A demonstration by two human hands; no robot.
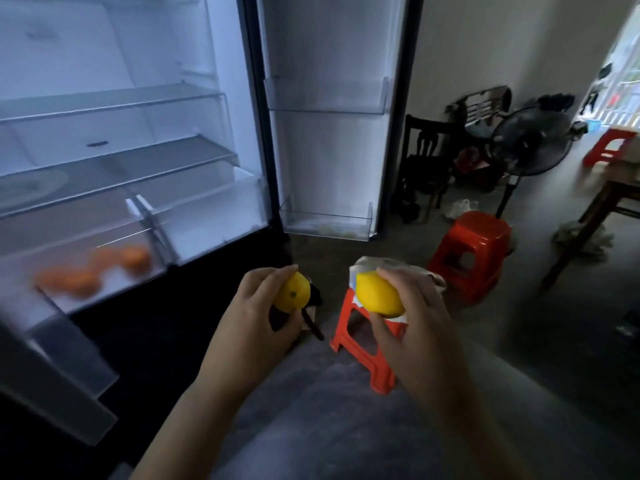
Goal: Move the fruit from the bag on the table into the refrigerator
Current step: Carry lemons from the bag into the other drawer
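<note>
My left hand (252, 320) grips a small yellow lemon (294, 295). A larger yellow lemon (379, 294) sits in my right hand (412, 313). Both hands hover low in front of the open refrigerator (138, 133). Its left crisper drawer (114, 292) is pulled out and holds several blurred oranges (93, 271). A crumpled pale bag (412, 270) lies on the near red stool (360, 344), right behind my right hand.
The open fridge door (329, 116) with its bins (325, 221) stands to the right of the shelves. A second red stool (471, 254), a black fan (530, 147), dark chairs (429, 161) and a wooden table leg (581, 233) crowd the floor at right.
</note>
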